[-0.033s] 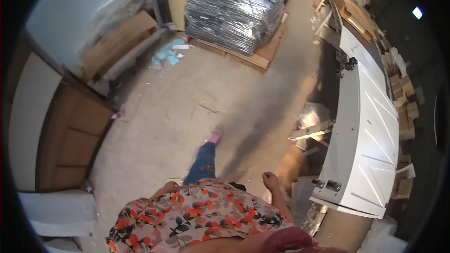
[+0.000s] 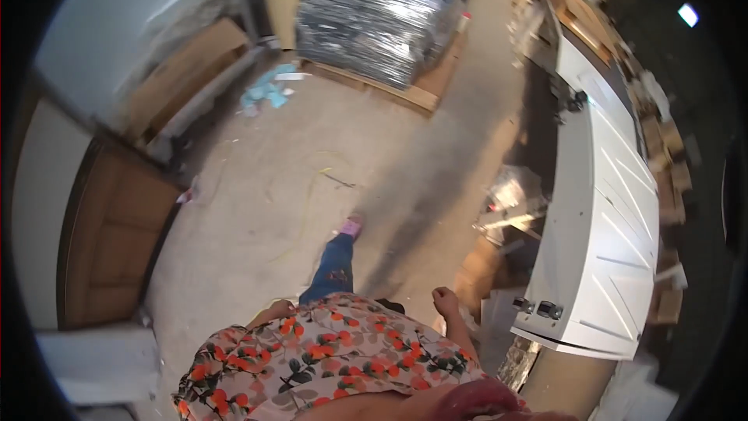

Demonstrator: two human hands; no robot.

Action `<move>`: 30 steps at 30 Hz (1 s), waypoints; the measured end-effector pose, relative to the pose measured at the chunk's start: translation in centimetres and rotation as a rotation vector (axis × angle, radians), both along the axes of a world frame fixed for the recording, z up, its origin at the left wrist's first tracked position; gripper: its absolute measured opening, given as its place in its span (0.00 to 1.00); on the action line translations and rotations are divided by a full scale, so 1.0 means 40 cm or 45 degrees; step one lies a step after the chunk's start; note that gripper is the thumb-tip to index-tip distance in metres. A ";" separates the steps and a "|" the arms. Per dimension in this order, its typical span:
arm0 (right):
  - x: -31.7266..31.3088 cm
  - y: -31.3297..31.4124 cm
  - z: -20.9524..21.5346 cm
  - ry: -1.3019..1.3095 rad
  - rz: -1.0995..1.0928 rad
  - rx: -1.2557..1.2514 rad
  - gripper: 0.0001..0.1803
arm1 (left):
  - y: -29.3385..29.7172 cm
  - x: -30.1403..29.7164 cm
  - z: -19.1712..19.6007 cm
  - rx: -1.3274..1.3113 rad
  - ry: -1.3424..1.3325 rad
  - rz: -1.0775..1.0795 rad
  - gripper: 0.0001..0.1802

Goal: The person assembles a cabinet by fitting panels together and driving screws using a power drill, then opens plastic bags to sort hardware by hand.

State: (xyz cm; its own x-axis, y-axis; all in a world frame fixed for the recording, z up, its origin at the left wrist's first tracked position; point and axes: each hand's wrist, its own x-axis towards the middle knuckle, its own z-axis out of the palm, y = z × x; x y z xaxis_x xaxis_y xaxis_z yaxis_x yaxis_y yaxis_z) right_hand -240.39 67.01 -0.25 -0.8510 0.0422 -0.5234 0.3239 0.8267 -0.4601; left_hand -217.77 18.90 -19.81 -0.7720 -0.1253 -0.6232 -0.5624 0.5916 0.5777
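My right hand [image 2: 446, 302] hangs beside my body with its fingers curled closed, and nothing sticks out of it. Nearest to it on the right is a long white panel [image 2: 562, 242] with raised strips and black fittings at its edge. My left hand [image 2: 274, 311] shows only in part at the left edge of my flowered top, its fingers mostly hidden. A pale, yellowish edge shows beside it, too small to name. One leg in blue jeans [image 2: 333, 263] is stretched forward, with a pink shoe [image 2: 351, 226] on the concrete floor [image 2: 257, 203].
Ahead, a wooden pallet [image 2: 421, 99] bears a plastic-wrapped grey stack [image 2: 366, 23]. Blue scraps [image 2: 269, 90] and a thin dark strip [image 2: 339, 180] lie on the floor. Brown panels [image 2: 121, 234] lean at the left; a white block [image 2: 97, 362] lies nearer. Wooden supports [image 2: 514, 218] jut out at the right.
The surroundings have shifted slightly up and to the left in the view. Both hands keep nearly the same pose.
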 end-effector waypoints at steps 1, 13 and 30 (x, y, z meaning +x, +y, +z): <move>-0.002 0.020 -0.058 -0.083 -0.051 0.056 0.21 | -0.020 -0.079 -0.013 0.005 -0.030 -0.159 0.24; 0.175 0.083 -0.020 -0.368 -0.839 -0.059 0.13 | -0.195 -1.524 0.290 -0.456 0.050 -0.593 0.18; -0.574 0.268 0.045 -0.229 -1.151 -0.098 0.10 | 0.808 -2.136 0.653 0.189 0.056 -1.395 0.15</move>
